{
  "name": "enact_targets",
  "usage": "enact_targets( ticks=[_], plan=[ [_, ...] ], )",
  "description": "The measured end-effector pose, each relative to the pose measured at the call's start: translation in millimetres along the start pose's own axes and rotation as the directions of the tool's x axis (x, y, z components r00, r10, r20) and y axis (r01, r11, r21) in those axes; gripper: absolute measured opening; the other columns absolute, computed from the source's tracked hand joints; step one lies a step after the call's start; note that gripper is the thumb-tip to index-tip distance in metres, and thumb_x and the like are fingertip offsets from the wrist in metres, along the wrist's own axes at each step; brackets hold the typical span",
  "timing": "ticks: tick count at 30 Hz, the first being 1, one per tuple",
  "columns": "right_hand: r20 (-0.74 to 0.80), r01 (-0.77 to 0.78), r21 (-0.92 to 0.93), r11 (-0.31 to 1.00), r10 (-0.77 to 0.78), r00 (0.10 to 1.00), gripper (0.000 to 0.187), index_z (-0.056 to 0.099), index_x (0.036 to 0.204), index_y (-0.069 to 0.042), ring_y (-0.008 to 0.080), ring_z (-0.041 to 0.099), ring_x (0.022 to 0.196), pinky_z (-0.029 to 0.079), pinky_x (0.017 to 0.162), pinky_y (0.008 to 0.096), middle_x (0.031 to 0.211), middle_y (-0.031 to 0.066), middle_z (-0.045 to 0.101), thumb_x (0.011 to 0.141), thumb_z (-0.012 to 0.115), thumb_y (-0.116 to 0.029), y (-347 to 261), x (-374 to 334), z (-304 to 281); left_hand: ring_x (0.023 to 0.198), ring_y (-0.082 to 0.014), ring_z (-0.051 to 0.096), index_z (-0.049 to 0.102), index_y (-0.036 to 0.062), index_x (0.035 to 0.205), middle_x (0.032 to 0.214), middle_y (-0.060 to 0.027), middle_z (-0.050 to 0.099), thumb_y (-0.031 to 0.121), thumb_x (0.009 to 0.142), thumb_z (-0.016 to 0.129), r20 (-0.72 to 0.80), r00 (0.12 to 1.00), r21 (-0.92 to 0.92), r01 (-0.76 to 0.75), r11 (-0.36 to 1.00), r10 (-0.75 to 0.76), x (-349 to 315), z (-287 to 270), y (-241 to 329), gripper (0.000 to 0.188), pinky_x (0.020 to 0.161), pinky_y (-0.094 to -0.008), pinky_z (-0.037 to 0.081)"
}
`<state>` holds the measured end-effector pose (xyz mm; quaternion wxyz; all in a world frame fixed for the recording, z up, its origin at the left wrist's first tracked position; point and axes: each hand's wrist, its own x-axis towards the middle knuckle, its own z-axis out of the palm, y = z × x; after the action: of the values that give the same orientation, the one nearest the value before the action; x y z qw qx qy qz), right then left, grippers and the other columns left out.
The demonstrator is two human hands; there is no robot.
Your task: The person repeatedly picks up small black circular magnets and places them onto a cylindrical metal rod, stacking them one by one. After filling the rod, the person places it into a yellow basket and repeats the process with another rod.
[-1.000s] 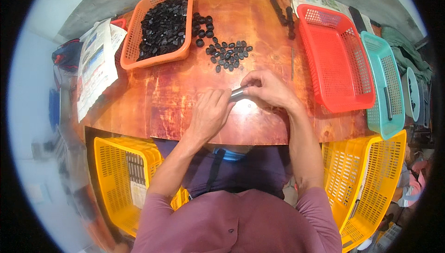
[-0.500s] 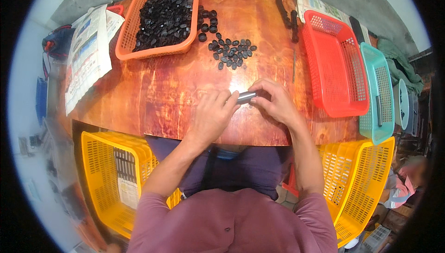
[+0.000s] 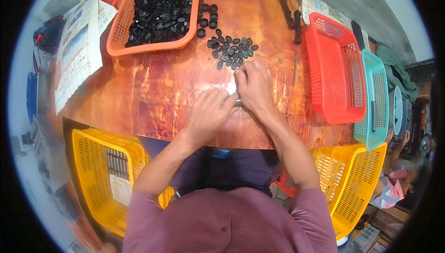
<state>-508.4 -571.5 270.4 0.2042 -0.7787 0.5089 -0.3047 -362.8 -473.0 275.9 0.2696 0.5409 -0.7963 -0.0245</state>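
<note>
My left hand [image 3: 209, 114] is closed on a short dark, shiny tube [image 3: 238, 102] just above the table. Only one end of the tube shows, the rest being covered by my hands. Over the near edge of a loose pile of small black oval caps [image 3: 230, 51] is my right hand [image 3: 255, 85], palm down. Its fingertips are drawn together beside the nearest caps, and whatever is between them is hidden. Beyond the pile stands an orange basket [image 3: 153, 48] heaped with small black parts [image 3: 162, 12].
Several round black caps [image 3: 213, 16] lie beside the orange basket. To the right are black-handled tools [image 3: 297, 26], a thin metal rod [image 3: 295, 70], a red basket [image 3: 336, 116] and a teal basket [image 3: 369, 137]. Yellow crates [image 3: 83, 169] flank my legs. Another person's hand [image 3: 404, 138] shows far right.
My right hand has left the tube's right end and reached forward to the oval caps. My left hand still holds the tube. The view has shifted slightly.
</note>
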Motion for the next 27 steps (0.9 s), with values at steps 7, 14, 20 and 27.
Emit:
enact_targets(
  ticks=[7, 14, 20, 27],
  plan=[
    [-0.013, 0.081, -0.062, 0.995, -0.082, 0.997, 0.013, 0.062, 0.088, -0.002, 0.0367, 0.056, 0.09, 0.042, 0.082, 0.0474, 0.089, 0.0168, 0.056, 0.091, 0.064, -0.015, 3.0, 0.6, 3.2, 0.082, -0.0252, 0.062, 0.068, 0.0086, 0.107, 0.089, -0.0047, 0.061, 0.025, 0.08, 0.079, -0.021, 0.999, -0.075, 0.044, 0.996, -0.045, 0.5, 4.9, -6.6, 0.034, 0.071, -0.0374, 0.05],
    [0.035, 0.058, -0.088, 0.994, -0.055, 0.998, 0.011, 0.061, 0.089, -0.005, 0.0344, 0.055, 0.091, 0.039, 0.081, 0.0446, 0.089, 0.0145, 0.054, 0.092, 0.063, -0.016, -1.5, 0.1, 2.2, 0.081, -0.0224, 0.061, 0.067, 0.0065, 0.11, 0.089, -0.0038, 0.059, 0.023, 0.08, 0.072, 0.0, 1.0, -0.084, 0.017, 0.996, -0.017, -2.2, 6.0, -9.8, 0.034, 0.071, -0.0365, 0.049],
    [0.04, 0.054, -0.099, 0.994, -0.05, 0.998, 0.008, 0.06, 0.091, -0.007, 0.0332, 0.054, 0.089, 0.038, 0.077, 0.0442, 0.089, 0.0129, 0.055, 0.093, 0.061, -0.014, -0.2, -2.2, 0.0, 0.079, -0.021, 0.06, 0.068, 0.0045, 0.113, 0.091, -0.0038, 0.061, 0.022, 0.079, 0.074, 0.053, 0.999, -0.096, 0.007, 0.995, -0.002, -8.1, 5.5, -8.2, 0.039, 0.069, -0.0362, 0.048],
    [-0.023, -0.069, 0.196, 0.978, 0.075, 0.997, 0.014, 0.06, 0.094, -0.003, 0.0289, 0.057, 0.084, 0.041, 0.073, 0.0396, 0.09, 0.0128, 0.059, 0.095, 0.062, -0.017, 3.9, -2.8, 2.3, 0.079, -0.0222, 0.06, 0.067, 0.0062, 0.112, 0.087, -0.0042, 0.058, 0.022, 0.083, 0.068, 0.057, 0.998, 0.003, 0.023, 1.0, -0.023, 0.9, 3.3, -6.3, 0.033, 0.07, -0.0367, 0.048]
  ],
)
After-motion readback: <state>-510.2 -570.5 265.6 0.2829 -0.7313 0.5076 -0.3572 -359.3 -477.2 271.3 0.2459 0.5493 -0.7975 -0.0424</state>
